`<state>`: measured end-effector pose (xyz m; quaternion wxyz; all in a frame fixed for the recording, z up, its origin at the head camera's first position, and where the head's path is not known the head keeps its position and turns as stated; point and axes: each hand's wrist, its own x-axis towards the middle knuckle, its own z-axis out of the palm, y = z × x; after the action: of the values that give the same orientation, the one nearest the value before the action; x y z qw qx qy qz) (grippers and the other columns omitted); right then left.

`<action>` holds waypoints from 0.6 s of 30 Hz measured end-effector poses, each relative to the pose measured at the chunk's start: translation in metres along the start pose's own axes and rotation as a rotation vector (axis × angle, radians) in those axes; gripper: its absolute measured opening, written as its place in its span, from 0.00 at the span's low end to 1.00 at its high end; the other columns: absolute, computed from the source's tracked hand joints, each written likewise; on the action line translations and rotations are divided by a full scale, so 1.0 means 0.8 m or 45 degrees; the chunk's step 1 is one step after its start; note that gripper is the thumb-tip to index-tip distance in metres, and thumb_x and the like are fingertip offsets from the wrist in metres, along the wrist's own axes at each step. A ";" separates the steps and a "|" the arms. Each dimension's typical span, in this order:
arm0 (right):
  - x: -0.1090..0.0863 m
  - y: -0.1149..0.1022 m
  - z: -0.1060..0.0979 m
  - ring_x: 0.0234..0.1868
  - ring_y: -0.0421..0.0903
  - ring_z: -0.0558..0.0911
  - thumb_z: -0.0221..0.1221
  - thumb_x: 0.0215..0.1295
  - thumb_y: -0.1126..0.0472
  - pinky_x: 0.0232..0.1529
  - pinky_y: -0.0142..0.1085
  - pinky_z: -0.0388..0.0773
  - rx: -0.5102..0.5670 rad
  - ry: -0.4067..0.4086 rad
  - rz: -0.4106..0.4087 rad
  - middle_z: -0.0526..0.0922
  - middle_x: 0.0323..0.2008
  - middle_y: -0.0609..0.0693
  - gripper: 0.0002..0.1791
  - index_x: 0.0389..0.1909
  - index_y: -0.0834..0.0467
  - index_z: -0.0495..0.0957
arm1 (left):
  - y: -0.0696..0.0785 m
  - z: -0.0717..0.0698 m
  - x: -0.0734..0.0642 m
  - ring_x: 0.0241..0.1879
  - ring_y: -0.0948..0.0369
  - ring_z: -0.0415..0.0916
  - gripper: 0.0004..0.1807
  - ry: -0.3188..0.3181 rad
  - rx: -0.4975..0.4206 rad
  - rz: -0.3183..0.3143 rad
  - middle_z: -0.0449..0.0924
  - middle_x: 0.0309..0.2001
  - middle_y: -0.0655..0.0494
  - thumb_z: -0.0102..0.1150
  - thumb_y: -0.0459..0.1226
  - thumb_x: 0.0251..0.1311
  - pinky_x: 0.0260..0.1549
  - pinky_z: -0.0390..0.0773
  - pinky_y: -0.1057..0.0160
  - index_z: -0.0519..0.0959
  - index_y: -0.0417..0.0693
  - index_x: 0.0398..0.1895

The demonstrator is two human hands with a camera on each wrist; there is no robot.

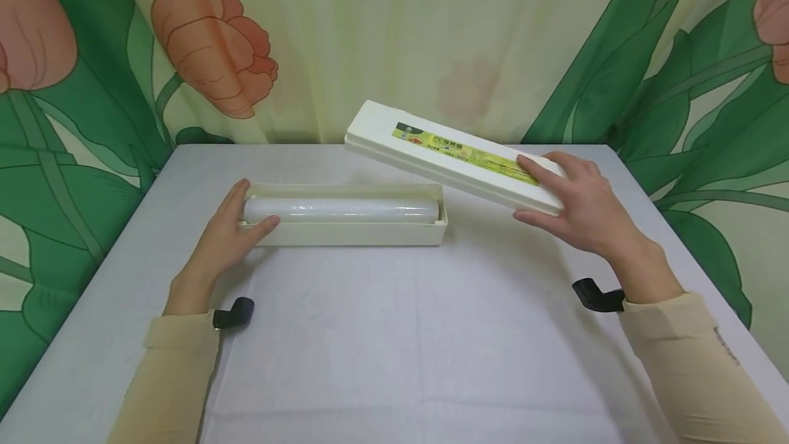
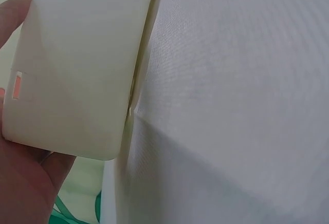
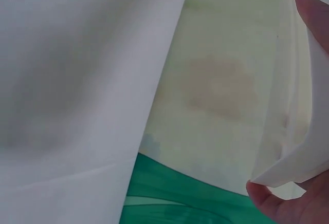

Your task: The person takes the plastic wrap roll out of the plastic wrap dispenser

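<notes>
A long white cling film box lies lidless on the table, the roll of cling film inside it. My left hand grips the box's left end, thumb at the front edge and fingers behind. In the left wrist view, the box's pale wall shows a small slot. Raised at the right, the white lid carries a yellow-green label and tilts with its left end higher. My right hand holds the lid's right end between thumb and fingers, also seen around the lid from the right wrist.
A white cloth covers the table. Behind it hangs a pale curtain printed with large tulips and green leaves. Each sleeve cuff has a black wrist camera, one at the left and one at the right.
</notes>
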<state>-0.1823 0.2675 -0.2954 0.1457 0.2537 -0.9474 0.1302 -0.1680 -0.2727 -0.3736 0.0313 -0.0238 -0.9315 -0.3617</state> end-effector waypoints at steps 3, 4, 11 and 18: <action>-0.004 0.004 0.000 0.60 0.72 0.64 0.76 0.52 0.50 0.49 0.65 0.65 -0.012 -0.012 0.019 0.64 0.67 0.66 0.47 0.74 0.49 0.68 | -0.001 0.000 0.001 0.77 0.40 0.39 0.55 -0.001 -0.002 0.006 0.39 0.80 0.38 0.60 0.58 0.67 0.70 0.46 0.34 0.40 0.39 0.81; -0.005 0.005 0.000 0.60 0.72 0.64 0.76 0.52 0.50 0.49 0.65 0.65 -0.014 -0.016 0.025 0.64 0.67 0.66 0.47 0.74 0.49 0.67 | 0.000 0.000 0.001 0.77 0.40 0.39 0.55 -0.003 -0.003 0.003 0.39 0.80 0.38 0.60 0.58 0.67 0.70 0.46 0.35 0.40 0.39 0.81; -0.010 0.006 0.000 0.61 0.71 0.64 0.75 0.54 0.49 0.50 0.65 0.64 -0.022 -0.015 0.043 0.64 0.67 0.66 0.47 0.76 0.48 0.66 | 0.000 -0.001 0.000 0.77 0.40 0.39 0.56 -0.012 -0.005 -0.007 0.39 0.80 0.38 0.60 0.57 0.67 0.70 0.46 0.34 0.40 0.39 0.81; -0.018 0.010 0.001 0.60 0.72 0.64 0.74 0.54 0.49 0.51 0.65 0.63 -0.012 -0.003 0.076 0.64 0.66 0.67 0.47 0.75 0.48 0.66 | 0.001 -0.001 0.001 0.77 0.39 0.40 0.55 -0.015 0.004 0.002 0.39 0.80 0.37 0.60 0.57 0.67 0.69 0.47 0.33 0.40 0.39 0.81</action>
<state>-0.1748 0.2804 -0.3022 0.1419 0.2248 -0.9553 0.1297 -0.1685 -0.2728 -0.3726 0.0264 -0.0266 -0.9322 -0.3599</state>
